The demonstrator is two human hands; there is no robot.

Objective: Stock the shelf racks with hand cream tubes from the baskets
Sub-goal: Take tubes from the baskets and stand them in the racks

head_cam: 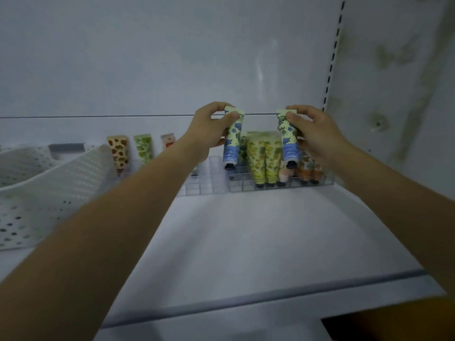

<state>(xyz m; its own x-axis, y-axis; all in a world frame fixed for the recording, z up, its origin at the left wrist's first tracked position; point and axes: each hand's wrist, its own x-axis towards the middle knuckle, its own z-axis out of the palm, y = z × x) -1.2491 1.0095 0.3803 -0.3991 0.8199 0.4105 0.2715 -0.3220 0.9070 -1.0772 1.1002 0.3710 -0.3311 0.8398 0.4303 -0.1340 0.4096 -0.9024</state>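
One blue-flowered tube (232, 141) clamped in your left hand (209, 129), second blue-flowered tube (288, 141) in your right hand (315, 134); caps down over clear rack (246, 187); print illegible.

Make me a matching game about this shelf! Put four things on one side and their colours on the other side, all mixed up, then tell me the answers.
Things:
1. basket
2. held tube in the left hand
3. biggest tube bunch in the clear rack
4. tube by the basket

Colours:
A. brown spots
B. white with holes
C. yellow pattern
D. blue flowers

Right pairs: 1-B, 2-D, 3-C, 4-A.
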